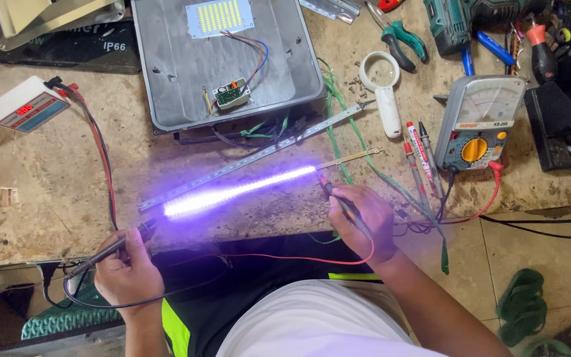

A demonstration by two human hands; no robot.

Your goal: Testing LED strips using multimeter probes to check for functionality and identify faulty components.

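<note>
violet-white led strip (239, 190), yellow-dialled grey multimeter (477, 122)

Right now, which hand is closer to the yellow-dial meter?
The right hand. It holds a probe at the lit strip's end, just left of and below the yellow-dial meter. The left hand holds its probe at the strip's other end, much farther away.

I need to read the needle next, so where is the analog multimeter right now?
In the head view the analog multimeter stands on the workbench at the right, beyond the right hand, between the marker pens and a black box.
</note>
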